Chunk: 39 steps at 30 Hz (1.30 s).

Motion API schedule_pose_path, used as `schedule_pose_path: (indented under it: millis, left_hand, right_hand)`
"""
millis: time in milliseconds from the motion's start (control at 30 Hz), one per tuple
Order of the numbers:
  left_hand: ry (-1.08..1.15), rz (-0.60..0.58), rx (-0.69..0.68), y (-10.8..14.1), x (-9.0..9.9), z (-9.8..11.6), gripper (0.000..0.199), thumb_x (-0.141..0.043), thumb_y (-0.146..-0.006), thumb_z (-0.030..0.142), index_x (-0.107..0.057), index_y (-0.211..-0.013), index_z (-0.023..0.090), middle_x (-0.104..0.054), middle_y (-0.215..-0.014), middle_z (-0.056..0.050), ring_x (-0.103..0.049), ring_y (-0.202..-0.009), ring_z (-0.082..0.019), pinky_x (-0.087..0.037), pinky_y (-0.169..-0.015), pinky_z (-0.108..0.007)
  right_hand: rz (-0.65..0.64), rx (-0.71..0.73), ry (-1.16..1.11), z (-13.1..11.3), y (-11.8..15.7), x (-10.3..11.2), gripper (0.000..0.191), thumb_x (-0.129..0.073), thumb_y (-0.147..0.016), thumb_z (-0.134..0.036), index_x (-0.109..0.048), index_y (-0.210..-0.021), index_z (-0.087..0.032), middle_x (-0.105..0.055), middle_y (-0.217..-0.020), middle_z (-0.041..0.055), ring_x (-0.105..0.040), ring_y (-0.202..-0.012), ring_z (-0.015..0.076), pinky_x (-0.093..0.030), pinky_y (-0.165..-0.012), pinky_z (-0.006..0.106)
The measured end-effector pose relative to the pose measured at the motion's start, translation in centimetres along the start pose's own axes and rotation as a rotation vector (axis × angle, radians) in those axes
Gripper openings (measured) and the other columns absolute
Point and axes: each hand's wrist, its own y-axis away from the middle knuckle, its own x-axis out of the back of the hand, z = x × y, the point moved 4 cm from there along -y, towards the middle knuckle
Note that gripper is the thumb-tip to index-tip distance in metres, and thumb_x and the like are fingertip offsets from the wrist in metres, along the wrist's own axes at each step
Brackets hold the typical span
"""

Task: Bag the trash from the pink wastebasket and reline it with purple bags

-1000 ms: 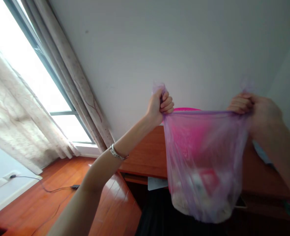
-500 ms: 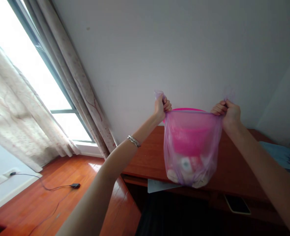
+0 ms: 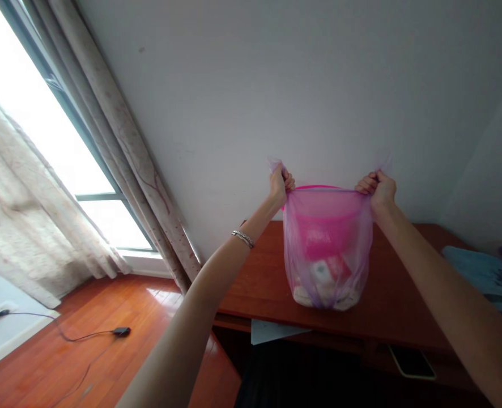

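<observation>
Against a pale wall point(image 3: 234, 102), a reddish-brown desk point(image 3: 255, 272) lies under the filled purple bag point(image 3: 327, 249), contact unclear, its top corners clenched in the left hand point(image 3: 281, 184) and right hand point(image 3: 379, 189), now farther out and closer together than a second ago, probably letting the desk bear its weight.

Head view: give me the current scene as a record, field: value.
left hand: closed on the bag's upper left corner
right hand: closed on its upper right corner
purple bag: translucent, top edge stretched between the hands
seen through bag: white and red items, details blurred
pink object: behind the bag, rim showing above it
desk: reddish-brown; bag contact unclear
phone: below the desktop's front edge
left wrist: silver bracelet
</observation>
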Motion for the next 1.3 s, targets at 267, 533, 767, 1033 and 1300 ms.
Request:
schedule_pose_path:
  millis: [267, 533, 767, 1033, 1300]
  left_hand:
    - [-0.044, -0.173, 0.105, 2.1, 0.5, 0.8, 0.046, -0.039, -0.095, 0.038, -0.034, -0.054, 0.019, -0.025, -0.039, 0.007, -0.024, -0.032, -0.006, -0.026, -0.037, -0.019]
    - [0.032, -0.259, 0.21, 3.5, 0.3, 0.6, 0.027, -0.043, -0.086, 0.029, -0.049, -0.062, 0.018, -0.028, -0.048, 0.006, -0.031, -0.037, -0.008, -0.035, -0.042, -0.023]
    - [-0.158, -0.37, 0.197, 3.8, 0.6, 0.6, 0.045, -0.048, -0.062, -0.005, -0.064, -0.102, 0.007, -0.059, -0.068, -0.001, -0.053, -0.055, -0.007, -0.042, -0.057, -0.02]
    - [-0.157, -0.262, -0.005, 5.6, 1.9, 1.4, 0.039, -0.056, -0.089, 0.024, -0.055, -0.127, 0.015, -0.073, -0.09, -0.01, -0.07, -0.087, -0.02, -0.051, -0.085, -0.032]
    - [-0.049, -0.305, 0.043, 6.1, 0.7, 0.0, 0.048, -0.054, -0.092, 0.04, -0.04, -0.137, 0.032, -0.05, -0.053, 0.007, -0.058, -0.05, -0.011, -0.047, -0.054, -0.02]
  right_hand:
    - [0.056, -0.07, -0.061, 0.0, 4.3, 0.5, 0.029, -0.033, -0.098, -0.024, -0.04, -0.07, -0.02, -0.022, -0.044, -0.0078, -0.038, -0.039, 0.0058, -0.047, -0.05, 0.019]
    - [-0.077, -0.176, -0.001, 0.8, 5.2, 0.2, 0.009, -0.04, -0.082, -0.027, -0.047, -0.081, -0.02, -0.03, -0.054, -0.004, -0.033, -0.043, 0.0085, -0.04, -0.039, 0.023]
    - [-0.152, -0.214, 0.0, 0.7, 5.2, 0.2, 0.027, -0.045, -0.073, -0.013, -0.056, -0.098, -0.014, -0.043, -0.065, -0.0001, -0.044, -0.054, 0.0086, -0.048, -0.05, 0.022]
    - [-0.141, -0.045, 0.097, 0.1, 5.1, 1.1, 0.015, -0.066, -0.079, -0.024, -0.056, -0.09, -0.022, -0.052, -0.068, -0.0028, -0.057, -0.066, 0.0114, -0.052, -0.06, 0.025]
    - [-0.201, -0.078, 0.051, 1.8, 6.2, -0.8, 0.021, -0.066, -0.083, -0.027, -0.058, -0.101, -0.024, -0.021, -0.053, -0.0093, -0.026, -0.044, 0.0032, -0.038, -0.046, 0.013]
